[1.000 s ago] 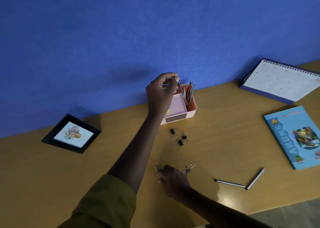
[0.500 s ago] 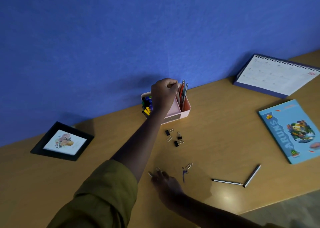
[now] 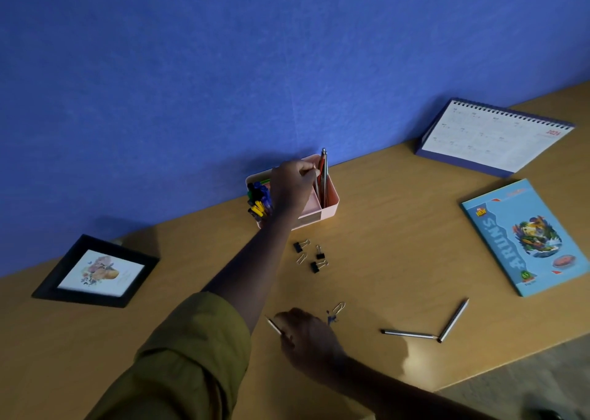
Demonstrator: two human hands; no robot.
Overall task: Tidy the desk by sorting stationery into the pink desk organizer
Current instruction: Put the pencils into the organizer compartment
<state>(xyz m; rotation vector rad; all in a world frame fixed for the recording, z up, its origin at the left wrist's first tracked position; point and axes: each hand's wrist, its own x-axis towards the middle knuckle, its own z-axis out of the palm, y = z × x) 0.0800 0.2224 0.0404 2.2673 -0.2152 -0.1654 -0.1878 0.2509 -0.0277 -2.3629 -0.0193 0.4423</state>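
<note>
At the back of the table (image 3: pixel 399 228), against the blue wall, stands the pink organizer (image 3: pixel 332 202). We note the left hand (image 3: pixel 295 186) above it, reaching out of an olive sleeve (image 3: pixel 191 355). Its fingers are curled and pinch the top of a thin pen (image 3: pixel 316 180). The pen points down into the organizer's compartment on the calendar's side, just beside the upright pens (image 3: pixel 324 176) that stand there. The compartment on the opposite side holds coloured markers (image 3: pixel 258 199).

Near the front edge, the right hand (image 3: pixel 306 336) rests low on the table, fingers curled over a short pencil (image 3: pixel 273 325) whose tip sticks out past the knuckles. We read this as a grip, though the hand itself is dark.

Between the two hands, on the bare table:
- three black binder clips (image 3: pixel 317 265), close together, just in front of the organizer
- one paper clip (image 3: pixel 301 257) among them
- another paper clip (image 3: pixel 338 308) just beside the right hand

We see two loose pencils (image 3: pixel 407 333) lying well apart from the organizer, their ends meeting in a V.

A desk calendar (image 3: pixel 488 138) and a blue book (image 3: pixel 526 237) lie on the far side; a black picture frame (image 3: pixel 95 272) lies flat on the other.
</note>
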